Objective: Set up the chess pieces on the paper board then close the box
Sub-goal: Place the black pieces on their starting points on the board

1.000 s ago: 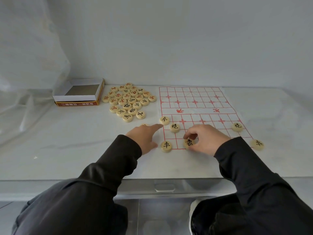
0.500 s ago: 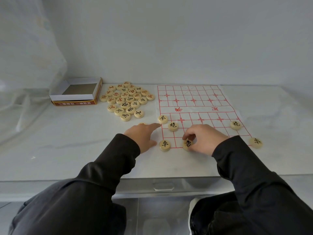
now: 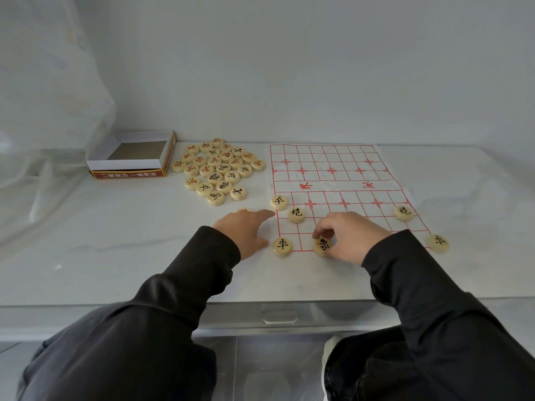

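Note:
The paper board with its red grid lies on the right half of the white table. Black-lettered round wooden pieces sit on its near rows: one at the near left corner, one and one further up the left edge, one at the right, one at the near right corner. My right hand pinches a black-lettered piece on the nearest row. My left hand rests on the table at the board's left edge, forefinger straight. A piece peeks out behind it.
A heap of several loose pieces, red and black lettered, lies left of the board. The open cardboard box with a red side stands at the far left. Plastic sheeting hangs on the left. The table's front edge has a drawer handle.
Both hands stay almost where they were; the right hand keeps its pinch on the piece on the nearest row. The camera has shifted slightly.

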Available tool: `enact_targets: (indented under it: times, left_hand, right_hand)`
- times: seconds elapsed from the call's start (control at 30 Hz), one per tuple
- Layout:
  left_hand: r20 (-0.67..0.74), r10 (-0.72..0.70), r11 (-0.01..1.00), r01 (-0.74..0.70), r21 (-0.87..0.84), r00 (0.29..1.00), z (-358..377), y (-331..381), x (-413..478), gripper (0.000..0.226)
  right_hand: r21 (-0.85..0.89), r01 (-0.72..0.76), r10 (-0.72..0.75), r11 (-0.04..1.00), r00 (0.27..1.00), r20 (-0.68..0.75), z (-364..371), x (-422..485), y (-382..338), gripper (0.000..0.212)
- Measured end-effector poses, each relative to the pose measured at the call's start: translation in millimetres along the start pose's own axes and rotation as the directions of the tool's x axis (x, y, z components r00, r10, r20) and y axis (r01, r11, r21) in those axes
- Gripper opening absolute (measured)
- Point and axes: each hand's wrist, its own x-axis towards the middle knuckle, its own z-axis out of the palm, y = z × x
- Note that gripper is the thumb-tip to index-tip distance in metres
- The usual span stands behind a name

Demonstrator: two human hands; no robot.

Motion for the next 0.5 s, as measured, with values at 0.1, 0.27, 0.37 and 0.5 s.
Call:
enact_targets:
  times: [0.1, 0.27, 0.37, 0.5]
  left_hand:
    - [0.009, 0.003, 1.0, -0.003, -0.011, 1.0, -1, 1, -1, 0.062]
    - [-0.017, 0.013, 0.999, -0.014, -0.048, 1.0, -7, -4, -5, 0.059]
    - [-0.054, -0.014, 0.997, 0.01, -0.079, 0.998, -13, -13, -6, 0.054]
    - [-0.137, -0.08, 0.994, 0.07, -0.078, 0.987, -24, -32, -6, 0.025]
  right_hand:
    - [0.01, 0.001, -0.001, 1.0, 1.0, -0.002, -2, -1, -1, 0.033]
    - [0.072, 0.014, -0.008, 0.997, 0.996, -0.083, -7, 0, -8, 0.033]
    - [0.112, 0.037, -0.02, 0.993, 0.988, -0.15, -8, 6, -16, 0.031]
    - [0.151, 0.099, -0.064, 0.984, 0.973, -0.22, -8, 17, -33, 0.028]
